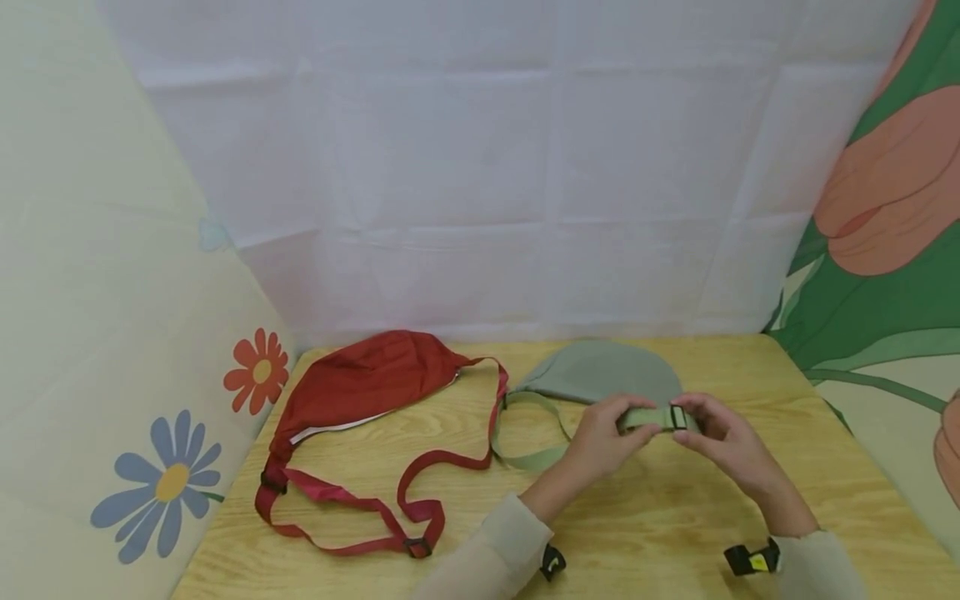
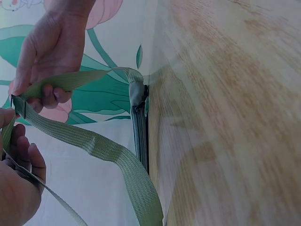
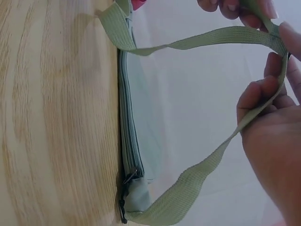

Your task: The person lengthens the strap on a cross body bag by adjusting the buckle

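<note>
So the green webbing strap (image 1: 645,419) of a gray-green waist pack (image 1: 607,371) is up between the two hands, lifted off the wooden counter (image 1: 637,533), with the pack itself lying just past them toward the white backdrop (image 1: 480,167). The left hand (image 1: 603,437) has the webbing pinched between thumb and fingers, and the right hand (image 1: 727,437) is pinching right at the black slider buckle (image 1: 678,417). That's the bit that matters imo: the buckle sits in the gap between the hands but way closer to the right one, basically at its fingertips, while the left has the webbing a little way along. The held stretch runs pretty much left to right across the person, so its long axis lines up from one hand to the other, and any pull along it would probably go sideways. The pack's long side runs roughly the same way, and the right wrist view shows its zipper (image 3: 129,117) along the edge. A slack loop of the green strap droops off to the left, right by the strap of a red waist pack (image 1: 367,383); can't really tell if the two straps touch. The red one lies on the counter's left part, with neither hand on it.
</note>
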Demonstrator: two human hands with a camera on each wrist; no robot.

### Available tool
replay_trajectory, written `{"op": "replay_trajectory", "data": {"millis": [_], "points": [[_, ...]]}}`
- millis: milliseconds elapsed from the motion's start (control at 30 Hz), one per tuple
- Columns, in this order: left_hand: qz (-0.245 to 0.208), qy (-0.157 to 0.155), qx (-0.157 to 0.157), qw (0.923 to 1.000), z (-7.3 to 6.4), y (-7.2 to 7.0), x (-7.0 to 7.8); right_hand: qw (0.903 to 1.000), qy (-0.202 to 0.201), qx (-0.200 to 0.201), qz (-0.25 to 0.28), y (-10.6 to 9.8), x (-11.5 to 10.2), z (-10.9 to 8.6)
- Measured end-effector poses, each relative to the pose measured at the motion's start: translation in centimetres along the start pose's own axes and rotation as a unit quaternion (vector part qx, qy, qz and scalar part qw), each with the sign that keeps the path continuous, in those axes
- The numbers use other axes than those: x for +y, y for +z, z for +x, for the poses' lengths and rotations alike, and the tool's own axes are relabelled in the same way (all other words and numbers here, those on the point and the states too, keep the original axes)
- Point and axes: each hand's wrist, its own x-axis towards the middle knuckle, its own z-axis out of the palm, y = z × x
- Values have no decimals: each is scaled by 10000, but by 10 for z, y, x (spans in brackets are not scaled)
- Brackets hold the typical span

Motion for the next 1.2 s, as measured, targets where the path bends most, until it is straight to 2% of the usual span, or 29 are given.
{"op": "replay_trajectory", "data": {"millis": [167,333,600,933,1067,1200], "points": [[122,118,98,9998,0,-1,0,10000,12,-36,-5,-1,0,0],[47,56,-41,10000,0,0,0,10000,69,37,7,0,1,0],[-576,-355,-90,9977,-1,2,1,9998,55,17,-185,0,2,-1],[-1094,-622,-64,9920,0,7,2,9996,27,-205,-177,-2,5,1],[-856,-544,-78,9948,0,7,0,9997,29,-189,-164,-2,7,1],[-178,-424,-234,9987,-1,2,-3,9998,60,-143,-85,-3,7,1]]}}
